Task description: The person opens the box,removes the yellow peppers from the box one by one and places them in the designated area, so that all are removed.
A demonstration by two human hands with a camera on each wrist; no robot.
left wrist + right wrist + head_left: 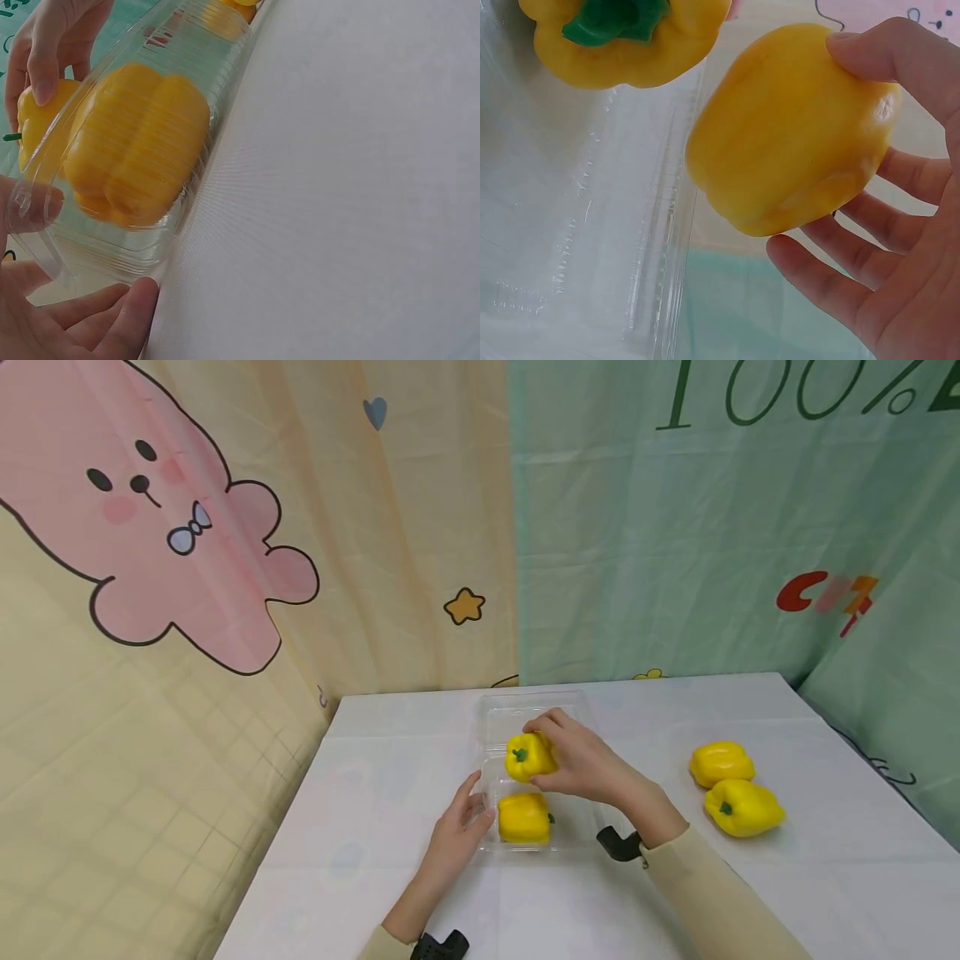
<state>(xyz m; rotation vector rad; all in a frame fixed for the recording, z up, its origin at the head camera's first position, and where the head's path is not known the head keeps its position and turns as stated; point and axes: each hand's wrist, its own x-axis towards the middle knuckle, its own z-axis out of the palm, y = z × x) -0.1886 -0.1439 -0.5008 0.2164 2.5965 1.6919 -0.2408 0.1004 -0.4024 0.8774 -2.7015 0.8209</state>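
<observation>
My right hand [581, 760] grips a yellow bell pepper [527, 757] between thumb and fingers, over the clear plastic container [577, 827]. In the right wrist view the same pepper [795, 127] is held beside the container's edge. A second yellow bell pepper [523, 818] lies on its side in the near part of the container; its green stem [615, 22] shows in the right wrist view. My left hand [459, 822] is at the container's left side, relaxed, thumb at the rim and fingertips [142, 296] low by the outer wall.
Two more yellow bell peppers, one farther [722, 764] and one nearer [744, 807], lie together on the white-covered table [390, 777] to the right. Printed curtains [405, 527] hang behind the table's far edge.
</observation>
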